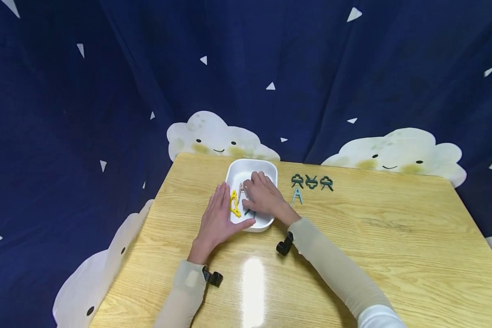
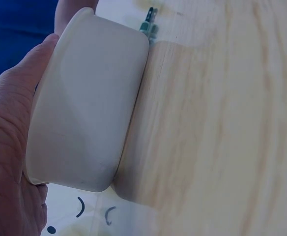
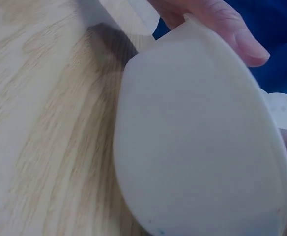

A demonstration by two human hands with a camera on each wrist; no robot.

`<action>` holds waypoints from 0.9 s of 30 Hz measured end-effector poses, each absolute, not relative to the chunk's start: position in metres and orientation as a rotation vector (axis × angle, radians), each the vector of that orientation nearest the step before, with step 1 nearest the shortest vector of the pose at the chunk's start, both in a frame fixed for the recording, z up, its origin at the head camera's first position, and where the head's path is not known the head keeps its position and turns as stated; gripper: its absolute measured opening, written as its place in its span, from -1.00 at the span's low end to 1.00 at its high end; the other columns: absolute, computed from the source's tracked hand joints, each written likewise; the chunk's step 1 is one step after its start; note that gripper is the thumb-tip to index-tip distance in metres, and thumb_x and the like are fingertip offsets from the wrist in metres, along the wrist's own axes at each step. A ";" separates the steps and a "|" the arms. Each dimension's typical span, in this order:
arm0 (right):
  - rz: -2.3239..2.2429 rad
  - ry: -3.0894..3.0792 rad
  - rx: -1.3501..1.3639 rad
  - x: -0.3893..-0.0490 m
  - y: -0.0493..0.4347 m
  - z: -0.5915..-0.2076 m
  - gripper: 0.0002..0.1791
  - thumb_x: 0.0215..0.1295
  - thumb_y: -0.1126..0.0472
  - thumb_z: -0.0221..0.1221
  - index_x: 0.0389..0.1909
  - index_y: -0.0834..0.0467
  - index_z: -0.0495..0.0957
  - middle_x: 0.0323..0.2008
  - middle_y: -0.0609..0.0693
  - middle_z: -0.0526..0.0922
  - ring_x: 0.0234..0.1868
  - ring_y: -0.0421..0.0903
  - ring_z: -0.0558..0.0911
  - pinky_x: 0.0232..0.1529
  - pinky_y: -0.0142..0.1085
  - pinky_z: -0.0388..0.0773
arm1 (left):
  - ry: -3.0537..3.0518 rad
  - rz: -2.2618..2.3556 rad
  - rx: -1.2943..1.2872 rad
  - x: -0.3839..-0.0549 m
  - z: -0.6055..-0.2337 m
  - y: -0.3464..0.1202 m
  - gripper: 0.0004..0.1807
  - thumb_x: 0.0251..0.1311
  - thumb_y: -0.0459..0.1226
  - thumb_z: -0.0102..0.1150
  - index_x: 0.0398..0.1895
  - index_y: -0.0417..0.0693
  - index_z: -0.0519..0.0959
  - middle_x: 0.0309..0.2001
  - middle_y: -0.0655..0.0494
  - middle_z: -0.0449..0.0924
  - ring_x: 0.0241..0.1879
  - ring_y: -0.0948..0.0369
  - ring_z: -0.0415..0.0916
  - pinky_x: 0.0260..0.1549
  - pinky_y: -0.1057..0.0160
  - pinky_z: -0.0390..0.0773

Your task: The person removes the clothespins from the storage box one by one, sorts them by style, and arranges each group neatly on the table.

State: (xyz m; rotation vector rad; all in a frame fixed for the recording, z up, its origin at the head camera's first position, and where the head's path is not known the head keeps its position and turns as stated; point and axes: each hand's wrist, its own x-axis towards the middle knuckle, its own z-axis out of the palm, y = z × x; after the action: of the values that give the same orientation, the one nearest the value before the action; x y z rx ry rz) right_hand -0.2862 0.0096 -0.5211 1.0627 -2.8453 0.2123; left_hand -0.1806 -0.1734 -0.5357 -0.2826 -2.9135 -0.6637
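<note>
A white tub (image 1: 252, 164) stands on the table with several plastic clips in it. Along its left rim lies my left hand (image 1: 218, 218), fingers straight and thumb stretched over the near rim. My right hand (image 1: 264, 193) reaches down into the tub from the right, fingers bent. A yellow clip (image 1: 234, 205) lies by the left wall, and a pale pinkish clip (image 1: 241, 191) lies near the right fingertips. Under the right hand a dark green clip (image 1: 249, 212) shows in part. Whether the right fingers pinch a clip I cannot tell. Both wrist views show mostly the tub's outer wall (image 2: 89, 103).
Right of the tub, three dark green clips (image 1: 311, 182) lie in a row near the table's back edge. A light blue clip (image 1: 297, 196) lies in front of them. Behind the wooden table (image 1: 373, 246) hangs a dark blue curtain (image 1: 246, 68) with white clouds.
</note>
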 end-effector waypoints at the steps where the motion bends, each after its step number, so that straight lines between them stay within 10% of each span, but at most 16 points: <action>1: 0.211 -2.856 1.073 -0.287 0.009 -0.520 -0.56 0.29 -0.20 0.25 -0.11 0.09 0.57 -0.21 0.02 0.33 -0.14 0.01 0.27 -0.15 -0.20 0.30 | -2.917 -0.663 -0.282 -0.181 -0.535 -0.173 0.52 -0.02 0.70 -0.08 0.70 -0.19 -0.23 0.72 0.01 -0.39 0.68 0.16 -0.48 0.64 0.08 -0.22; 27: 0.203 -2.993 1.073 -0.298 -0.002 -0.518 -0.44 0.11 -0.35 0.38 -0.32 0.02 0.45 -0.17 0.01 0.29 -0.09 0.00 0.26 -0.12 -0.22 0.30 | -2.913 -0.656 -0.293 -0.181 -0.535 -0.174 0.51 0.00 0.69 -0.07 0.70 -0.22 -0.21 0.71 -0.01 -0.38 0.68 0.13 -0.47 0.64 0.02 -0.16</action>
State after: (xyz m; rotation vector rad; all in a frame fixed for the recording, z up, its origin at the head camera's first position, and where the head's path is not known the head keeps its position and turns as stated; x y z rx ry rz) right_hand -0.2981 -0.0023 -0.5180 1.0725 -2.9926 0.2034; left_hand -0.1806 -0.1741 -0.5347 -0.2928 -2.9130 -0.6559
